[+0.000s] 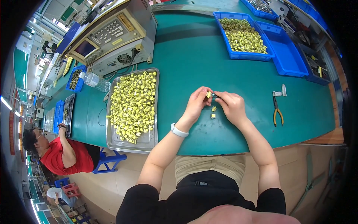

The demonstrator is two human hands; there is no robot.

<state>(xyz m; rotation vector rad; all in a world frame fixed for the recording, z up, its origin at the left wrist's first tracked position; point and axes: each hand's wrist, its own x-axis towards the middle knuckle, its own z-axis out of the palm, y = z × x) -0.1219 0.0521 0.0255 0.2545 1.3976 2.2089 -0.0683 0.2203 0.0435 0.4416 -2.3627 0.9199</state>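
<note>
My left hand (196,102) is closed, pinching a small yellow-wrapped transformer (208,95) between thumb and fingers. My right hand (232,106) is closed around a slim dark tool (214,96); its tip meets the part, and most of it is hidden by my fingers. Just below the hands, two more pieces lie on the green table: a yellow transformer (213,109) and, nearer me, another transformer (213,116) with pins showing. To the left, a metal tray (150,140) is heaped with similar yellow transformers.
Pliers (276,112) with yellow handles lie at right, below two small white pieces (277,93). At the far right are a blue bin (248,56) of transformers and another blue bin (289,59). A test instrument (115,33), plastic bottle (95,81) and co-worker in red (71,156) are left.
</note>
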